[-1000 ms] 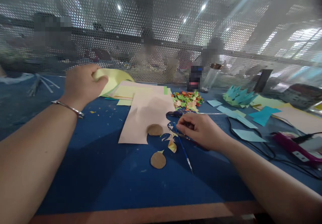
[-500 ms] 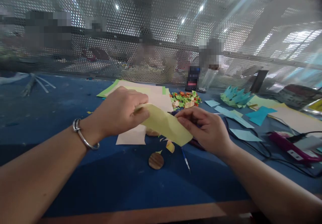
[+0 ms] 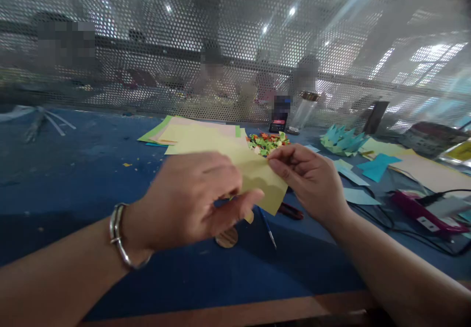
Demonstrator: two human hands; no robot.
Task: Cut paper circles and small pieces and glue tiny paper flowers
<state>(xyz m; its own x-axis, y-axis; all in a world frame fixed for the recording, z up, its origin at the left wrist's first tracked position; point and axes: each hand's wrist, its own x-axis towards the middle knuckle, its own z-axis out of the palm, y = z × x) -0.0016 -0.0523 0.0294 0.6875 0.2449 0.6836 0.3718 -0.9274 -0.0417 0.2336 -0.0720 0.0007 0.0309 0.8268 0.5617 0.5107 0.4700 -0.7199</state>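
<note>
yellow paper (image 3: 257,175) (held aloft) | right hand (image 3: 312,182) pinches edge | left hand (image 3: 195,199) grips opposite

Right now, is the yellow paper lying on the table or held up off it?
Held up. The yellow paper is pinched between the left hand and the right hand, above the blue table.

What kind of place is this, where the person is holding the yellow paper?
Probably a shared paper-craft workshop: coloured paper sheets and a heap of small paper scraps lie on a blue worktable, behind a perforated metal screen.
</note>
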